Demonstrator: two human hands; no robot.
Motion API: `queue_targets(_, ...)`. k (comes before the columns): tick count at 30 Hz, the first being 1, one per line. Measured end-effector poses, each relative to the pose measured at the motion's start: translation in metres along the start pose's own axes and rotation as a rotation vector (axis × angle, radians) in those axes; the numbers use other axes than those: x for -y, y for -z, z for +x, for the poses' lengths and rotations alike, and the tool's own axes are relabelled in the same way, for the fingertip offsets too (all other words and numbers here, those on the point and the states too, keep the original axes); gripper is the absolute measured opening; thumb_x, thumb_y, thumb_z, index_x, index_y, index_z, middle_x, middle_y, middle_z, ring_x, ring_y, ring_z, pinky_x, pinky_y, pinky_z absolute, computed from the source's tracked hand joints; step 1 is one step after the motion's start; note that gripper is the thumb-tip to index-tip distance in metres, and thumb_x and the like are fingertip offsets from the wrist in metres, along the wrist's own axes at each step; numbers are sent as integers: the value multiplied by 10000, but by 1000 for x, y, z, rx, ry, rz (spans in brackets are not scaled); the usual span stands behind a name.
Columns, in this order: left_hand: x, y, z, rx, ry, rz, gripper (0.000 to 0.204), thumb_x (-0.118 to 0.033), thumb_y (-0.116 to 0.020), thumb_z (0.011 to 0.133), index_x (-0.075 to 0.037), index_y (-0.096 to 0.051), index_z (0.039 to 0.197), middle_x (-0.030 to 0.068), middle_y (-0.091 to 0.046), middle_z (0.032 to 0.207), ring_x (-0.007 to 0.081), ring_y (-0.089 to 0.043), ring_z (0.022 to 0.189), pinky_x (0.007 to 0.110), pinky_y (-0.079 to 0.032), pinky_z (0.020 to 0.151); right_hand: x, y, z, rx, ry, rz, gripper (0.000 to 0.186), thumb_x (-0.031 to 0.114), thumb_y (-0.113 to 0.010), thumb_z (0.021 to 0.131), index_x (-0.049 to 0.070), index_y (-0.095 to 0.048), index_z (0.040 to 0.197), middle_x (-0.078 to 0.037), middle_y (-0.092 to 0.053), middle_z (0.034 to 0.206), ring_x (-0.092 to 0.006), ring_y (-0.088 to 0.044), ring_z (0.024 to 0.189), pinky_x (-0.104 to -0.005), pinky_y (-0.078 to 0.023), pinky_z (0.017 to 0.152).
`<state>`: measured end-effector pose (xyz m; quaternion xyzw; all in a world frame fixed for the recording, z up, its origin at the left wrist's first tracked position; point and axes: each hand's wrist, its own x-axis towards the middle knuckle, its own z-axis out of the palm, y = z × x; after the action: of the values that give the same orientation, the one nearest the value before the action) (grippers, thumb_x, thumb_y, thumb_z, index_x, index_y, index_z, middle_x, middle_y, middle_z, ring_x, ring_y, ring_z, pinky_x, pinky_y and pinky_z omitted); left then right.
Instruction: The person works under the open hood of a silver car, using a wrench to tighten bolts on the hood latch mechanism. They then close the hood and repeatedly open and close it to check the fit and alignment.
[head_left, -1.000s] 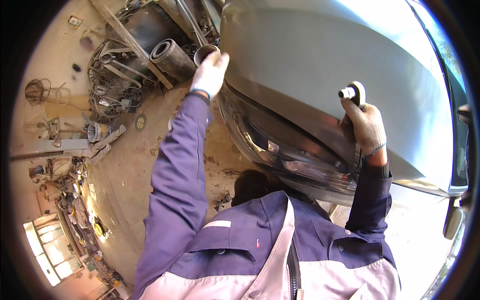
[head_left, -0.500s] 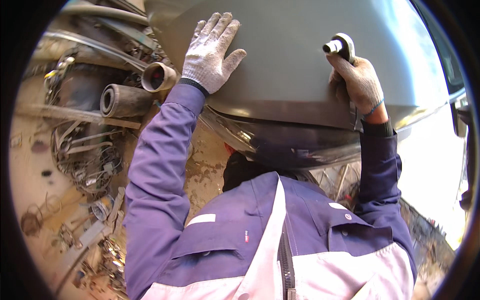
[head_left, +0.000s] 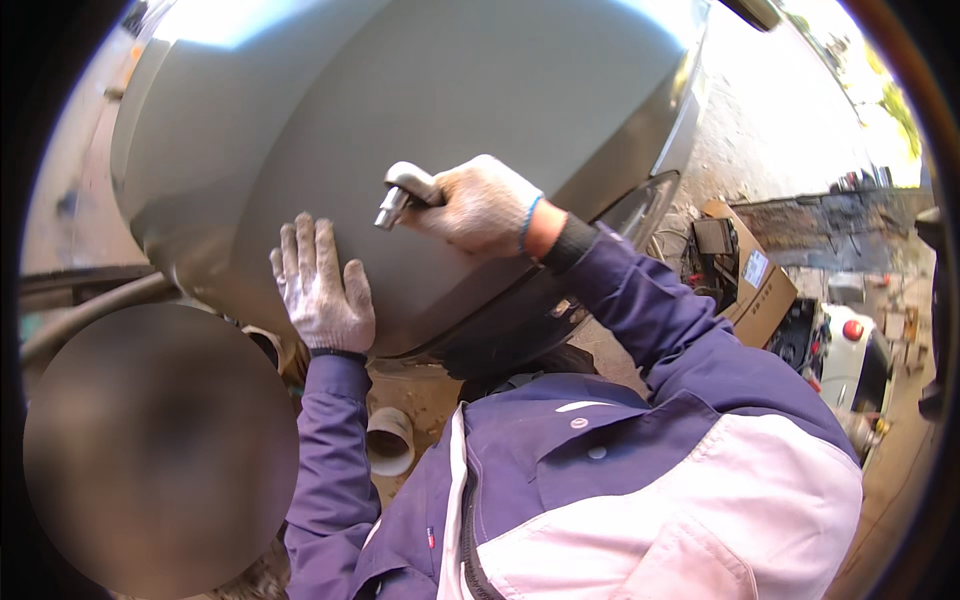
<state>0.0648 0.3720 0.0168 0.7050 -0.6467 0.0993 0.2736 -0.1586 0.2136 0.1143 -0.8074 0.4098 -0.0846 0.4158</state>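
The lower left of the view is covered by a round blurred patch, so what lies beneath the large grey curved metal car panel [head_left: 420,130] on that side cannot be made out. The panel's top is cut off by the picture's rim and washed out by glare. The handle of the short silver metal hammer-like tool [head_left: 400,192] is hidden inside the right hand [head_left: 483,205], a white knit glove whose fingers are wrapped tightly around it; only the tool's head shows, lying against the panel near its middle. The left hand [head_left: 320,290], also gloved, is pressed flat on the panel just below and left of the tool, fingers spread wide and holding nothing.

The panel's lower edge curves just under the left hand's wrist; below that edge a short grey pipe stub [head_left: 390,440] is seen on the dirt ground. To the right of the panel a brown cardboard box [head_left: 765,295] stands well apart.

Compared with half a second ago, the right hand and tool have been brought from the panel's right side to its middle, near the left hand.
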Motion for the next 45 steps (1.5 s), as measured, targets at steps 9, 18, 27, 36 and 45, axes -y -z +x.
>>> queue_targets(9, 12, -3, -10, -26, -57, -35, 553, -242, -586, 1074, 38, -679, 1542, 281, -573, 1695, 494, -479, 1620, 638, -276, 1382, 10, -32, -2, 40, 53, -111, 577, 611, -648, 1052, 75, -843, 964, -237, -798, 897, -470, -774, 914, -526, -618, 878)
queue_targets(18, 5, 0, -10, -94, -71, -32, 498, -235, -589, 1087, 17, -727, 1494, 251, -629, 1654, 458, -530, 1596, 627, -320, 1370, 3, -47, -11, -140, 67, -35, 548, 600, -662, 1061, 86, -844, 998, -211, -790, 850, -417, -788, 846, -495, -623, 802)
queue_targets(27, -4, 13, -5, -89, 7, -123, 501, -234, -721, 998, -38, -748, 1459, 234, -678, 1594, 455, -569, 1556, 633, -330, 1359, 17, -41, -15, -53, -25, 7, 248, 414, -717, 1103, 216, -857, 1157, -142, -825, 969, -387, -794, 880, -427, -637, 792)
queue_targets(36, 5, 5, -26, 126, 64, -96, 717, -400, -729, 1010, -83, -598, 1640, 207, -499, 1769, 440, -399, 1675, 640, -224, 1399, 22, -45, 12, 60, -50, 220, 368, 364, -799, 1074, 24, -801, 934, -57, -708, 648, -141, -705, 626, -348, -568, 645)
queue_targets(45, 49, -5, -94, 122, -55, -216, 774, -426, -829, 916, -40, -645, 1562, 254, -577, 1669, 509, -495, 1582, 678, -293, 1346, 44, -57, 14, 77, -94, 132, 229, 245, -820, 1017, 30, -801, 939, -47, -732, 660, -145, -699, 582, -342, -564, 600)
